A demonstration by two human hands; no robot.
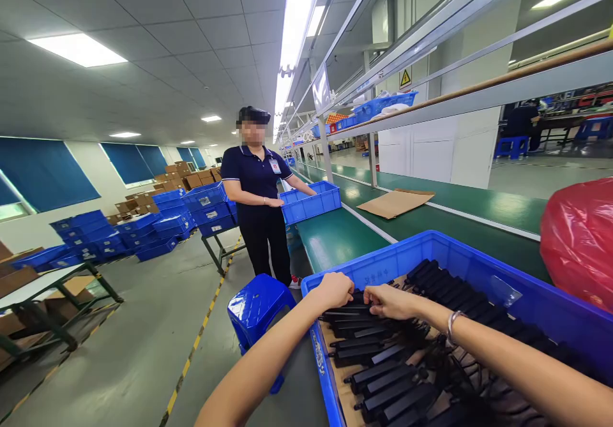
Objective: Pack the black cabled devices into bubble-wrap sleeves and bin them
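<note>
A large blue crate [330,389] in front of me holds rows of black power adapters [390,376] with dark cables bunched between the rows. They lie on brown cardboard. My left hand [336,290] is closed at the crate's far left corner, its fingers curled over the end of a black adapter. Close beside it, my right hand [391,301] pinches at the same dark piece, thumb and forefinger together. The fingers hide most of that piece. A second row of adapters [450,293] runs along the crate's far side.
A person [261,184] stands ahead, hands at another blue crate [311,203] on the green bench [345,239]. A blue stool [261,302] stands left of my crate. Flat cardboard [396,203] lies behind it, and a red plastic bag [579,242] sits at right.
</note>
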